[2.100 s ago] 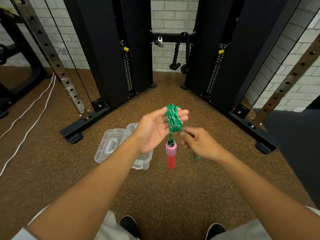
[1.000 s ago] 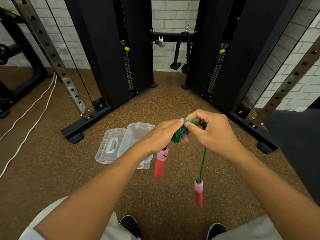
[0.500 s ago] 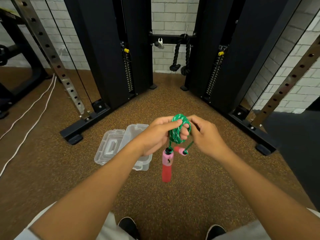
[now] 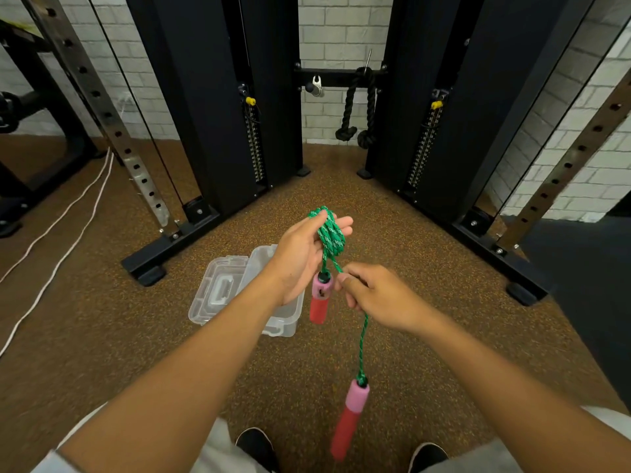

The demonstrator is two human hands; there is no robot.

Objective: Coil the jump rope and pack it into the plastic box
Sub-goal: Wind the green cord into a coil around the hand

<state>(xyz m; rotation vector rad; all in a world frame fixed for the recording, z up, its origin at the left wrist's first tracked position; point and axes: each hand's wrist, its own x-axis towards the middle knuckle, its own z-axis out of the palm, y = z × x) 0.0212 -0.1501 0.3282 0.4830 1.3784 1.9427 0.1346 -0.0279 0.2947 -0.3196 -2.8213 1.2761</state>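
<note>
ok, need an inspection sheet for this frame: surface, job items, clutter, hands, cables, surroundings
Surface: brown speckled gym floor.
Job's things: green jump rope partly coiled on the left hand; one pink-red handle hangs just below it, second handle dangles lower on a loose length. Clear plastic box open on the floor, its lid beside it.
Clutter: nothing seen.
Grippers: left hand fingers extended, coil wrapped round them; right hand pinches the loose rope.
Cables: white cables on the floor, far left.
Surroundings: black cable machine, hanging black rope attachment, white brick wall.
</note>
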